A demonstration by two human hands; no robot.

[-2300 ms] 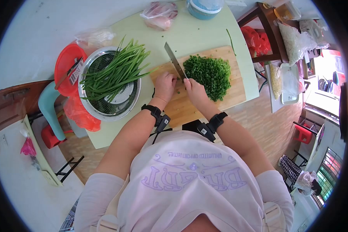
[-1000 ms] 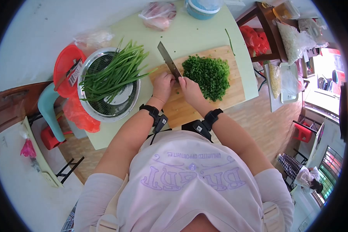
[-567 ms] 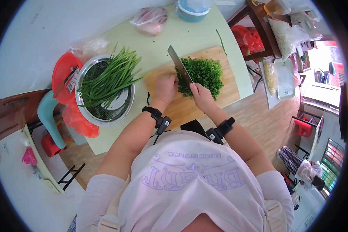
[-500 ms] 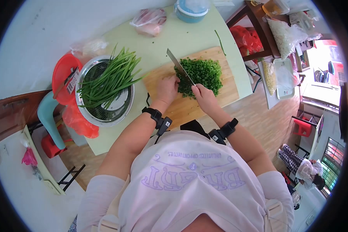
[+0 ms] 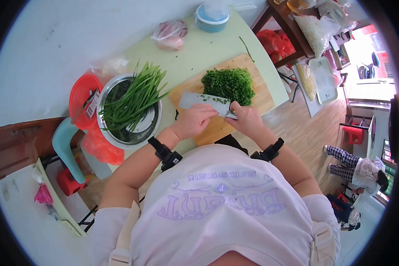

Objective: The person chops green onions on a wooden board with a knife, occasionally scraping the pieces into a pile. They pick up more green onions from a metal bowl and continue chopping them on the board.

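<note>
My right hand (image 5: 246,119) is closed round the handle of a wide-bladed knife (image 5: 199,100). The blade lies turned with its flat side up, green bits stuck on it, above the wooden cutting board (image 5: 264,91). My left hand (image 5: 195,120) touches the near edge of the blade, its fingers stretched out side by side. Just beyond the blade is a pile of finely chopped greens (image 5: 229,83). To the left, long green stalks (image 5: 137,99) lie in a metal colander bowl (image 5: 157,122).
On the pale green table (image 5: 193,57) are a bagged item (image 5: 170,35) and a blue tub (image 5: 212,20). A red basin (image 5: 77,95) and red bag (image 5: 103,146) sit left of the bowl. Another person (image 5: 363,175) stands at the far right.
The knife has turned from edge-down in the greens to flat side up, nearer me. My left hand has moved from the pile's left side to the blade. The view has shifted slightly.
</note>
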